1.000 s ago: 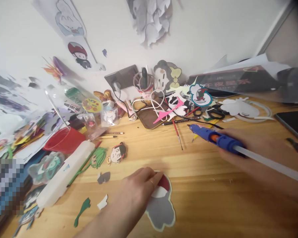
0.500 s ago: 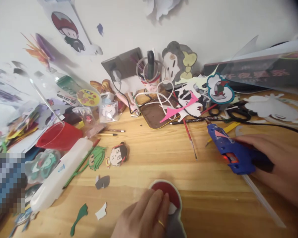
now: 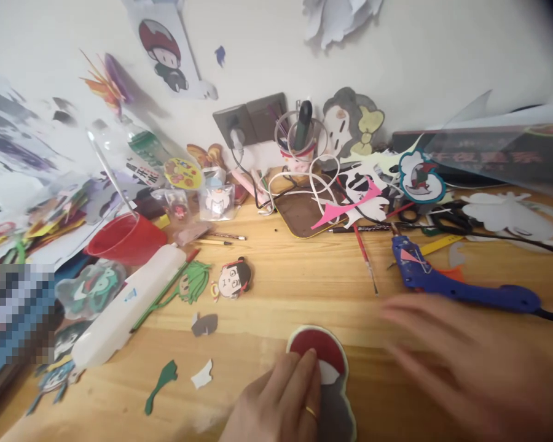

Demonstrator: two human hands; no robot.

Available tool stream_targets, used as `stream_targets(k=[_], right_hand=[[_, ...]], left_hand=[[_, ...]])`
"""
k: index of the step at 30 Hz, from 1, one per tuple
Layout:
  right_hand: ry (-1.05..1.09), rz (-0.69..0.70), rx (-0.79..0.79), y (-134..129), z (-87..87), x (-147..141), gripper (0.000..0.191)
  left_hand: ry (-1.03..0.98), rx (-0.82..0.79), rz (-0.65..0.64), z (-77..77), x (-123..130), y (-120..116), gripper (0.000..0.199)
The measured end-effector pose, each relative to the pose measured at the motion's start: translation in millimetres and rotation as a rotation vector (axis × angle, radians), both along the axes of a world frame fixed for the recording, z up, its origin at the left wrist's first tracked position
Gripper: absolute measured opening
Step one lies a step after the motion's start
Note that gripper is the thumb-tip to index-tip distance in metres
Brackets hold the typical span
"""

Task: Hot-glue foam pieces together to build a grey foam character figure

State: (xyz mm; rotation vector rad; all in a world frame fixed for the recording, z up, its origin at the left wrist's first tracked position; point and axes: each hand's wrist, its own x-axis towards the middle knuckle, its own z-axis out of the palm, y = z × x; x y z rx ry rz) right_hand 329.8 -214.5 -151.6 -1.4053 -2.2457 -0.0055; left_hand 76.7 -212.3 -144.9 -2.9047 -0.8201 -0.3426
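Observation:
Near the bottom edge, my left hand (image 3: 281, 399) rests on a cutout figure (image 3: 336, 405) with a dark red top, a white patch and a grey lower part, edged in pale cream. Its fingers are held together on the cutout, and a ring shows on one. My right hand (image 3: 461, 362) is blurred and empty, fingers apart, over the table to the right. Just beyond it, a blue hot glue gun (image 3: 456, 279) lies on its side, nozzle pointing away, with a cord at its handle.
Cutout heads (image 3: 236, 277), small scraps (image 3: 162, 385) and a long white case (image 3: 124, 307) lie at left beside a red cup (image 3: 124, 239). A paintbrush (image 3: 365, 258), cables, scissors (image 3: 449, 218) and a brown mat (image 3: 299, 215) are at the back, below a wall socket (image 3: 249, 120).
My right hand has let go of the glue gun and drawn back toward me; the gun now lies on the table. My left hand stays on the cutout. The view has shifted slightly.

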Motion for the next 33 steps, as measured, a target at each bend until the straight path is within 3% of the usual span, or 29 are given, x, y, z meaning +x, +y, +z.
stream_targets(k=[2, 6, 14, 23, 28, 33], right_hand=[[0.044, 0.153, -0.097, -2, 0.3, -35, 0.027], [0.163, 0.098, -0.364, 0, -8.3, -69, 0.016], [0.223, 0.095, -0.502, 1, -15.1, -70, 0.017], [0.275, 0.040, -0.552, 2, -13.3, -71, 0.015], [0.327, 0.023, -0.585, 4, -9.8, -71, 0.015], [0.382, 0.014, -0.644, 6, -8.5, -67, 0.015]], left_hand=[[-0.039, 0.021, 0.016, -4.2, 2, -3, 0.033], [-0.126, 0.057, 0.060, -9.0, 6, -6, 0.036], [-0.152, 0.041, 0.107, -13.5, 10, -6, 0.036], [-0.186, 0.095, 0.107, -19.1, 8, -9, 0.035], [-0.175, 0.215, 0.064, -21.7, 8, -9, 0.031], [-0.180, 0.144, 0.061, -16.6, 8, -7, 0.034]])
